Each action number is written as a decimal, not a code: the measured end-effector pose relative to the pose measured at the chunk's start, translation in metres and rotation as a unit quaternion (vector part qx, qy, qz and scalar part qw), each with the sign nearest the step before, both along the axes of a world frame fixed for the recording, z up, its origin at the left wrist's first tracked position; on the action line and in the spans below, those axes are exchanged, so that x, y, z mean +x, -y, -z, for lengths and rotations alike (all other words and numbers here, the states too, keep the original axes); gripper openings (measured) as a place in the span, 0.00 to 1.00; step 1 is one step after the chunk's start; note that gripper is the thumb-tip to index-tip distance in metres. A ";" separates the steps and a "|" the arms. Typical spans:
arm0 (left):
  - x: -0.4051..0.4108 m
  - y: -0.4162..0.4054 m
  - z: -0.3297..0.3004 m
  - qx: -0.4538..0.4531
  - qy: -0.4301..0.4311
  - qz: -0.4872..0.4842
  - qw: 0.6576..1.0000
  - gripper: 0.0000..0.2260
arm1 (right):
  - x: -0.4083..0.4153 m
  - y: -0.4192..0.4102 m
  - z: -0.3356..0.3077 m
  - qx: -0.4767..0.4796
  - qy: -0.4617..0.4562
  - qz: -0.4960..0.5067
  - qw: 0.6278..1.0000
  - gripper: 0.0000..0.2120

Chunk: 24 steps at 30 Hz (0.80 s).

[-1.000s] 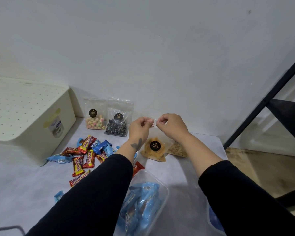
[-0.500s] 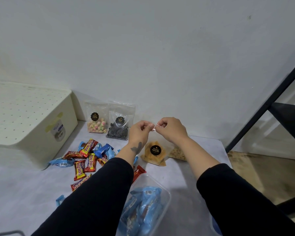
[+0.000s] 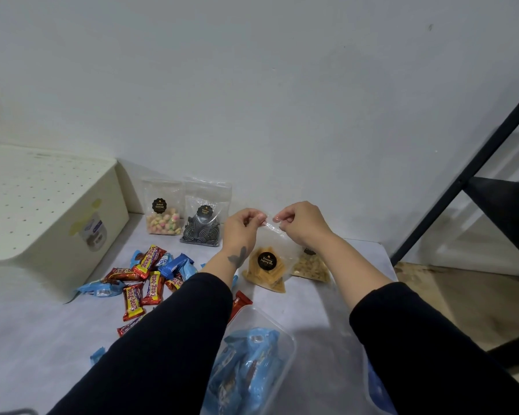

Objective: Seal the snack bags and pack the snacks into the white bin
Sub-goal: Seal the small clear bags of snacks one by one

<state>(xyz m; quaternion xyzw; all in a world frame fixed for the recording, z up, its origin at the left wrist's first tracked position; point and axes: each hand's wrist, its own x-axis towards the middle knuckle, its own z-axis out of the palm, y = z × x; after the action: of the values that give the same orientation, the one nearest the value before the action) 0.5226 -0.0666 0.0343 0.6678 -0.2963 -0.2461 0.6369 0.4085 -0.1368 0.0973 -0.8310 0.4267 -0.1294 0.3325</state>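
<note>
A clear snack bag of orange sticks (image 3: 267,266) with a round black label stands upright on the table. My left hand (image 3: 242,227) and my right hand (image 3: 301,221) both pinch its top edge, fingertips a short gap apart. Behind it to the right lies a bag of pale snacks (image 3: 310,266). Two more labelled bags lean on the wall: pastel puffs (image 3: 163,212) and black spirals (image 3: 204,224). The white bin (image 3: 48,217), its dotted lid on, sits at the left.
Red and blue wrapped candy bars (image 3: 146,274) lie scattered left of my arms. A clear tub of blue packets (image 3: 249,363) stands near me between my forearms. A black metal frame (image 3: 474,175) rises at the right, past the table's edge.
My fingertips have drawn slightly apart along the bag's top edge. The bag stays upright in the same spot.
</note>
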 end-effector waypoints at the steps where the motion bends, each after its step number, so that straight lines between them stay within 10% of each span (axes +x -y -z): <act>1: 0.000 0.000 0.001 0.000 -0.002 0.001 1.000 0.04 | -0.001 0.000 0.001 0.005 0.008 0.006 1.000 0.13; 24: 0.005 0.013 -0.002 0.004 -0.016 0.013 1.000 0.04 | -0.032 0.011 0.003 0.011 -0.004 0.045 0.999 0.11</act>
<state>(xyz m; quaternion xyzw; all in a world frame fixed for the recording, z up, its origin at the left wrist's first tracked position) 0.5274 -0.0797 0.0366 0.6625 -0.2935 -0.2661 0.6357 0.3760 -0.1477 0.0940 -0.8078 0.4660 -0.1362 0.3343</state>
